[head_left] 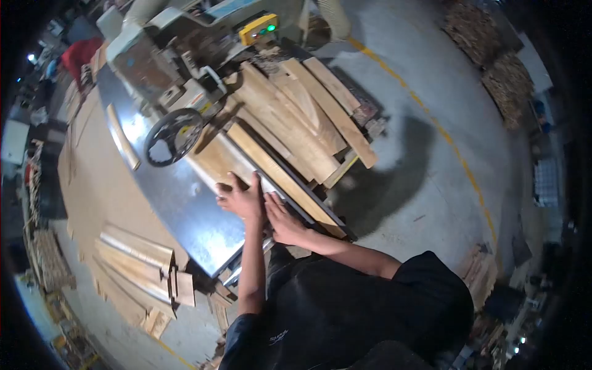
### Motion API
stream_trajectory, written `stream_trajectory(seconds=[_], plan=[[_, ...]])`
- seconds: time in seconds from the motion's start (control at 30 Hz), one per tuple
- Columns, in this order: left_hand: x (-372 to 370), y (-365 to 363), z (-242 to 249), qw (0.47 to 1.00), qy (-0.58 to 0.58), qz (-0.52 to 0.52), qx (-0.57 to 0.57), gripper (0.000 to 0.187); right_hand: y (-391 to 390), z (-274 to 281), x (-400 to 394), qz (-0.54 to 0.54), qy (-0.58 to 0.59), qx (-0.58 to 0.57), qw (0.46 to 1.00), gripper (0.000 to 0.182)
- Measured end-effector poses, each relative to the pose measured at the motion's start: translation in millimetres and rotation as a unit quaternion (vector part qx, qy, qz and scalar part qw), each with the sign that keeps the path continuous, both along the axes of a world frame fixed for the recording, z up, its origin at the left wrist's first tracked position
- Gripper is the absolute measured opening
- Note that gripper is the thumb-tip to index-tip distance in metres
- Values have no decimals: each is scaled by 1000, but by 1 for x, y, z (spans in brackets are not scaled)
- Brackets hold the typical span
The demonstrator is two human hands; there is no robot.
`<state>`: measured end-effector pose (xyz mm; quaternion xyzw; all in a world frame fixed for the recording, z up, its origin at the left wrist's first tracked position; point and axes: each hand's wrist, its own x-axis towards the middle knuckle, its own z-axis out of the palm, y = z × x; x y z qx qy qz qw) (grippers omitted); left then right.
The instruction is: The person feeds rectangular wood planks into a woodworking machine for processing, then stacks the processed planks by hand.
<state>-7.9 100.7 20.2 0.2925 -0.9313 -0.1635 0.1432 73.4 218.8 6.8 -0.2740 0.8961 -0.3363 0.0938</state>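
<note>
A wooden board (217, 159) lies on the shiny metal table (200, 225) of a woodworking machine, alongside a straight metal fence (245, 161). My left hand (242, 198) rests on the near end of this board with its fingers spread. Close beside it, my right hand (282, 219) lies flat by the fence, fingers stretched out; whether it touches the board or the fence is not clear. Just ahead of the board is a black handwheel (161, 159) on the machine. A narrow wooden strip (280, 180) runs along the fence's right side.
Several loose boards (296, 132) lie right of the fence. A curved wood strip (123, 139) sits on the metal table's far left part. Left is a brown surface (92, 179) holding stacked pieces (135, 259). A yellow control box (259, 29) tops the machine. Someone's red sleeve (80, 55) shows far left.
</note>
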Motion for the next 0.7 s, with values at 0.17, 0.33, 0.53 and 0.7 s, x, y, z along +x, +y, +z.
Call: stream_trajectory(seconds=[0.17,0.33,0.53,0.7], plan=[[-53,-35,-8,999,2,36,-10,73,-37,1,-47,-30,-61,3,998,85],[-74,-102,-27,985,129,16,112,61,-60,1,-85,-56,-65,-46,995,70],[-128,-320,-58,986,127,111,-12,68,-91,-16,-125,-104,-59,-118,986,49],[-201,-449,-60,999,-18,26,-28,78,-126,-15,-152,-146,-9,-105,984,52]])
